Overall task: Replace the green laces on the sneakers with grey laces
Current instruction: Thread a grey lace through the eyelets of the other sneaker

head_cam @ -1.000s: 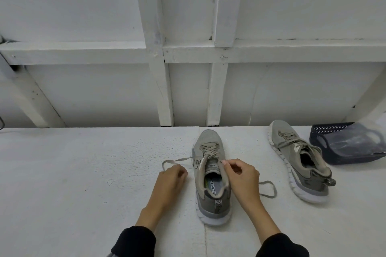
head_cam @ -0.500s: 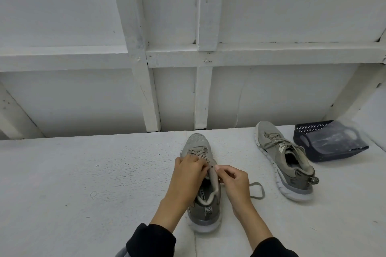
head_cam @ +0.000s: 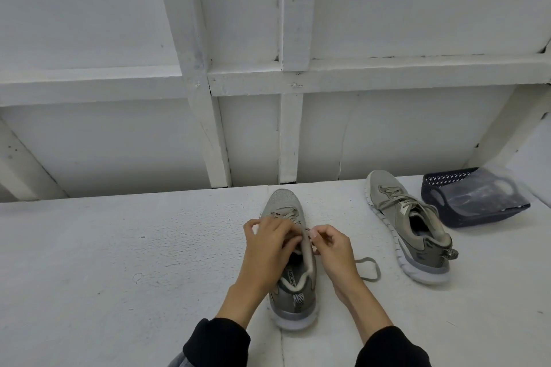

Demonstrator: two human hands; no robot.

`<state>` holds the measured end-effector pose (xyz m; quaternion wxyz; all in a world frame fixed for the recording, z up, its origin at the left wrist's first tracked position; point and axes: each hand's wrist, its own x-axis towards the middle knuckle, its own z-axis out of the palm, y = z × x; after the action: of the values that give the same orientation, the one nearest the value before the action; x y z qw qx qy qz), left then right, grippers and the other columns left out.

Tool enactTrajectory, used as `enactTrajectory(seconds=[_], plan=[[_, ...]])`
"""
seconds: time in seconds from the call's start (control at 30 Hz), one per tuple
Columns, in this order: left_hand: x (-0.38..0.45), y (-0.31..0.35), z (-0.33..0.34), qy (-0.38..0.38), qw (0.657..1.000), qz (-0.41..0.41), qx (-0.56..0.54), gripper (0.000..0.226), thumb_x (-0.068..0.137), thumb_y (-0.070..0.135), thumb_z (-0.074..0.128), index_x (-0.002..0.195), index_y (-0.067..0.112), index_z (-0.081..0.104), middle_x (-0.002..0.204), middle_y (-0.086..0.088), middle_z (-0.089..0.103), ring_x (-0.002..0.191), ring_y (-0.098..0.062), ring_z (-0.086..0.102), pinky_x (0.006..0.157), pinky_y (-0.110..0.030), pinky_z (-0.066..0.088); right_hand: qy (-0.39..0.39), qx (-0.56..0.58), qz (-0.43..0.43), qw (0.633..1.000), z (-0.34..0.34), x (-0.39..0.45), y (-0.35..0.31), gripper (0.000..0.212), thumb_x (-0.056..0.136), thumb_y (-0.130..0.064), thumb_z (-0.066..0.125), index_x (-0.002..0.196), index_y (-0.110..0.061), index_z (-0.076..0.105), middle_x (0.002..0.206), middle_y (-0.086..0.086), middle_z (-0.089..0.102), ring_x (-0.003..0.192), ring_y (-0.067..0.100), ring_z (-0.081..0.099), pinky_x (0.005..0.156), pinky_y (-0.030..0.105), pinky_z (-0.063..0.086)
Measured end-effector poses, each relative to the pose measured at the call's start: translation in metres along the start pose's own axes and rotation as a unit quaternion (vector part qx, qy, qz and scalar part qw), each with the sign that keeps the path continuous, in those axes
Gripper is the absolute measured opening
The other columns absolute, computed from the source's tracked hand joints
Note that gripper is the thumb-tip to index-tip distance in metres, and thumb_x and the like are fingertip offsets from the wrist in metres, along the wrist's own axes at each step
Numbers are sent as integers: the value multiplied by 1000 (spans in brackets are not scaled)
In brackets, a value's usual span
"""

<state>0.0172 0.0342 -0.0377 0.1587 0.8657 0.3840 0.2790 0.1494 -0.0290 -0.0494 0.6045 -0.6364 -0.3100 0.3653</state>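
A grey-green sneaker [head_cam: 293, 292] stands in front of me, toe pointing away, on the white table [head_cam: 119, 262]. My left hand [head_cam: 269, 243] lies over its tongue and upper eyelets, fingers closed on the lace there. My right hand [head_cam: 331, 246] pinches the lace at the shoe's right edge. The lace's loose end [head_cam: 371, 270] loops on the table to the right. The laced part under my hands is hidden. A second sneaker [head_cam: 413, 231], laced, sits further right.
A dark perforated basket [head_cam: 453, 185] holding a clear plastic bag stands at the far right near the table's back. A white panelled wall with beams [head_cam: 286, 128] rises directly behind the table.
My left hand has come from the table left of the shoe onto its tongue, bringing the left lace end with it. My right hand stays pinching at the right eyelets. The view shifted.
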Motion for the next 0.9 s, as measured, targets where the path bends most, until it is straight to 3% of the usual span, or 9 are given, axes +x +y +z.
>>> enactTrajectory(seconds=[0.1,0.17,0.23,0.3,0.37,0.53,0.6,0.73,0.9], plan=[[-12,-5,2,61,990,-111,-56,28,84,38,71,106,41,54,108,24,49,102,-3,38,91,-33,24,56,157,13,986,-3,2,-11,19,102,-14,40,88,-6,51,81,8,60,71,17,60,75,29,52],[-19,-6,4,101,968,-201,-116,36,79,39,76,105,40,50,107,21,49,102,-7,42,86,-33,29,73,179,-4,981,-16,3,-21,21,103,-18,37,85,-10,44,68,4,46,53,13,44,58,24,45],[-24,-4,7,131,944,-261,-155,41,75,42,78,102,35,48,105,19,50,101,-10,45,85,-34,36,48,-31,-57,997,-31,2,-28,20,101,-28,44,84,-19,50,62,-1,41,50,10,34,49,19,32],[-27,0,9,153,920,-300,-203,44,73,42,80,100,32,47,102,19,49,99,-11,49,84,-37,45,-25,-334,-91,938,-41,3,-28,18,94,-46,53,83,-32,60,58,-8,46,51,5,41,51,23,32],[-27,4,10,159,902,-323,-239,43,73,41,80,99,31,47,101,18,51,98,-11,52,80,-37,49,-91,-413,-76,903,-43,3,-22,19,89,-52,58,78,-38,65,67,-14,53,64,-1,48,60,25,36],[-28,6,9,151,891,-311,-293,18,82,31,75,93,30,61,100,13,63,90,2,58,73,-26,51,-80,79,1,994,-37,0,-24,28,100,-13,43,72,-10,50,87,5,69,89,15,65,83,26,48],[-28,6,10,152,893,-306,-294,12,83,31,74,89,30,64,95,13,67,86,3,61,73,-28,54,-44,196,14,980,-39,3,-24,32,102,-13,35,72,-7,42,62,10,55,61,20,60,77,30,54],[-28,10,12,152,897,-304,-281,9,84,33,73,86,32,65,89,16,68,85,2,62,73,-33,56,3,126,53,991,-31,6,-11,33,103,-20,39,71,-11,36,55,0,26,43,10,27,64,30,55],[-31,6,7,157,905,-306,-249,9,85,40,72,84,35,64,87,20,68,83,3,63,71,-33,57,19,-51,111,992,-39,3,-2,14,97,-15,52,84,-9,56,69,8,53,42,13,45,47,29,50]])
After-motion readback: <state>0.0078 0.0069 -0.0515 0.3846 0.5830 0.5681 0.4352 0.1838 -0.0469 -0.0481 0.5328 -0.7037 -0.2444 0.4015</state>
